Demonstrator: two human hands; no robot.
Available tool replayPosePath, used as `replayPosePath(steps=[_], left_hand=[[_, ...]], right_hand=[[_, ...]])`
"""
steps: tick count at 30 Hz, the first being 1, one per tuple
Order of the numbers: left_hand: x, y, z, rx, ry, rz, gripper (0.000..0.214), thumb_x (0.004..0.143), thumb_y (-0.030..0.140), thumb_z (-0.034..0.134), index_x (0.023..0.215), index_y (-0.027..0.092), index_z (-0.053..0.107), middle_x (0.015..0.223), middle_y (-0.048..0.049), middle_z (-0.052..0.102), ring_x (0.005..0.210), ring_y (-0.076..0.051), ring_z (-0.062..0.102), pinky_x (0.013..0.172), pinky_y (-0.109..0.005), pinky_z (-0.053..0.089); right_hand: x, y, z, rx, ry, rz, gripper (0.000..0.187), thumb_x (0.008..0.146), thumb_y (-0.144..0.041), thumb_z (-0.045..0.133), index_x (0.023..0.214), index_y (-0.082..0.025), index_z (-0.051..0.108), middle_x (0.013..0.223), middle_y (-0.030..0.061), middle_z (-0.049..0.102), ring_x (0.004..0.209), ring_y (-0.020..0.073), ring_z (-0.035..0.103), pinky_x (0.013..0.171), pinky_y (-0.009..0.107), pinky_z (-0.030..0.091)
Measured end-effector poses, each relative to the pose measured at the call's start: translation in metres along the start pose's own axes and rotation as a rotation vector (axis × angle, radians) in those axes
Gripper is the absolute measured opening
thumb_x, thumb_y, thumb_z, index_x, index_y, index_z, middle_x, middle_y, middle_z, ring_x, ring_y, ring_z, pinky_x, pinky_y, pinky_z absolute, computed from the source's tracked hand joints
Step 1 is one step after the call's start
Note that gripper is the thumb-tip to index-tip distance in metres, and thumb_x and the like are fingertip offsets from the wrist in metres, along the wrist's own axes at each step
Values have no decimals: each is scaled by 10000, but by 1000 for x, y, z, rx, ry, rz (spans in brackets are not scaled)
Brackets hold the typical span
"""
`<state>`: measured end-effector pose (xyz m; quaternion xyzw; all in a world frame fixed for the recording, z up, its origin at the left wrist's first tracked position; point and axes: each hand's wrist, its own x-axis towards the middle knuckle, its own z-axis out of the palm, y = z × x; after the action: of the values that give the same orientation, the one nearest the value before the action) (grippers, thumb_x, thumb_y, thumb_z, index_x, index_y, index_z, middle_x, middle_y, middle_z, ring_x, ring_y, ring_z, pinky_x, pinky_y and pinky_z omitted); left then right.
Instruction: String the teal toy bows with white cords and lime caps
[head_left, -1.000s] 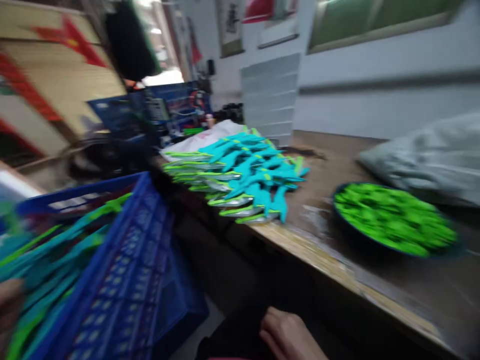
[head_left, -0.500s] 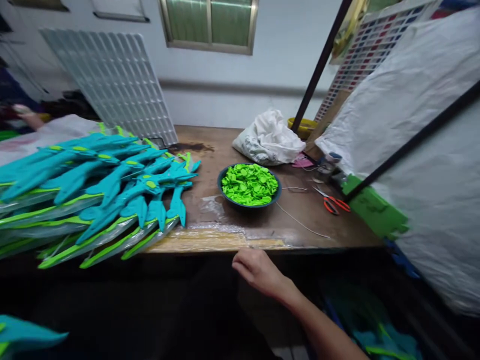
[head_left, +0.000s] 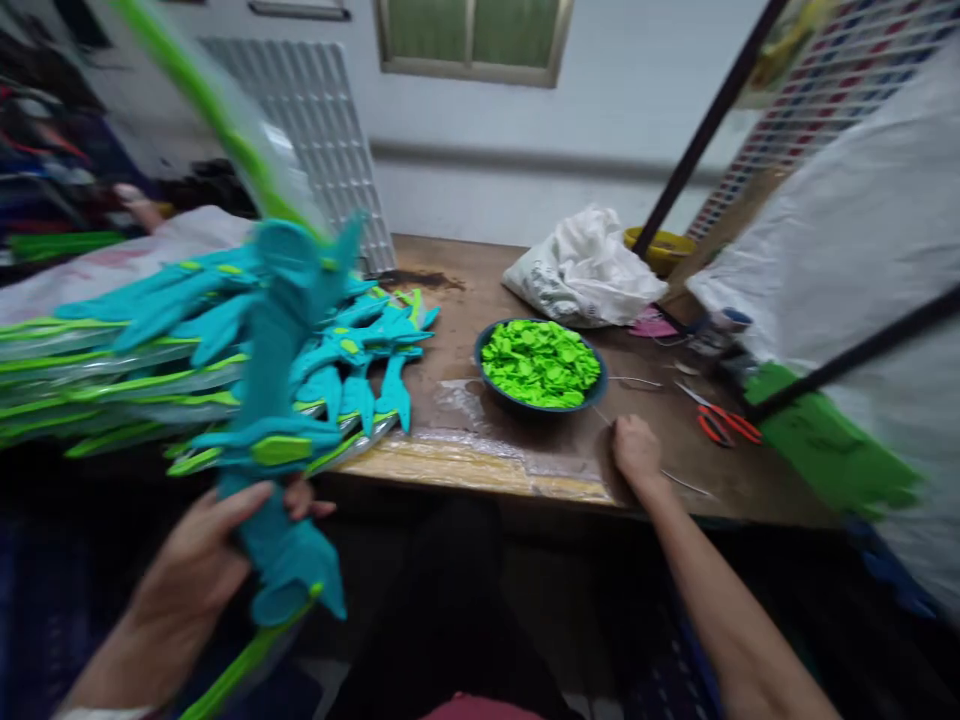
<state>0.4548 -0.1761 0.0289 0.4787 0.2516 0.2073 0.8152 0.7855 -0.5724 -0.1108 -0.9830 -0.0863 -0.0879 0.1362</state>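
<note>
Head view: left hand (head_left: pixel 191 560) is closed round the handle of a long turquoise plastic piece with lime-green trim (head_left: pixel 274 370), thumb in front, piece near upright. Grip is below the lime oval, probably because it's slim enough there to wrap and keeps both long ends free. Right hand (head_left: pixel 636 452) rests on the brown counter (head_left: pixel 465 285), fingers curled; can't tell if it's pinching the thin white cord (head_left: pixel 688 484) beside it.

Just beyond right hand, to its left: dark round bowl (head_left: pixel 540 405) heaped with small lime-green plastic parts (head_left: pixel 540 362), presumably there for easy reach. Right of that hand: orange-handled scissors (head_left: pixel 724 425). Beyond left hand: overlapping pile of matching turquoise pieces (head_left: pixel 157 315), handles roughly aligned, likely to save space. Farther past right hand: white woven sack (head_left: pixel 585 270).
</note>
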Motion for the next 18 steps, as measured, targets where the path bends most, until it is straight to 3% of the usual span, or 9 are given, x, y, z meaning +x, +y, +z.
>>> replayPosePath(steps=[2, 5, 8, 10, 14, 16, 18], left_hand=[[3, -16, 9, 94, -174, 3, 244, 670, 234, 815, 877, 122, 752, 697, -88, 651, 675, -234, 609, 747, -480, 636], [9, -37, 15, 138, -354, -54, 309, 761, 382, 799, 899, 107, 777, 744, -111, 673, 753, -235, 642, 825, -408, 603], [13, -53, 10, 157, -433, -195, 384, 731, 437, 831, 925, 107, 801, 756, -111, 693, 731, -222, 658, 723, -324, 574], [16, -61, 8, 146, -487, -306, 397, 713, 443, 848, 947, 123, 813, 794, -112, 715, 697, -205, 652, 655, -297, 555], [31, -79, 17, 167, -705, -421, 513, 759, 456, 810, 1146, 120, 788, 1078, -195, 755, 743, -198, 660, 626, -263, 524], [40, -93, 26, 188, -777, -468, 566, 760, 447, 807, 1239, 150, 755, 1270, -205, 706, 895, -245, 694, 693, -276, 537], [48, -107, 34, 242, -801, -488, 570, 730, 452, 827, 1215, 158, 768, 1256, -193, 714, 967, -277, 697, 743, -295, 543]], right_hand=[[6, 1, 1, -12, -16, 7, 375, 926, -5, 299, 1000, 63, 660, 1087, 387, 609, 1046, 421, 604, 826, 461, 442], [3, 5, -5, 6, -26, 19, 348, 891, 2, 310, 928, 49, 653, 1051, 406, 604, 1032, 438, 603, 807, 462, 430], [-17, 5, -17, 91, -15, 54, 297, 885, -43, 334, 879, 0, 627, 993, 384, 610, 962, 411, 620, 770, 447, 434], [-43, -5, -23, 211, -36, 58, 255, 906, -111, 351, 878, -62, 599, 892, 299, 633, 832, 341, 633, 717, 410, 448], [-117, -64, -23, 579, -202, -119, 231, 978, -318, 376, 895, -191, 550, 764, 76, 629, 663, 194, 578, 634, 293, 467], [-154, -105, -19, 744, -272, -221, 272, 990, -415, 414, 883, -215, 563, 780, 35, 621, 698, 171, 568, 652, 267, 461], [-184, -142, -13, 929, -352, -321, 264, 985, -411, 442, 882, -219, 590, 791, 22, 628, 714, 161, 564, 684, 268, 453]])
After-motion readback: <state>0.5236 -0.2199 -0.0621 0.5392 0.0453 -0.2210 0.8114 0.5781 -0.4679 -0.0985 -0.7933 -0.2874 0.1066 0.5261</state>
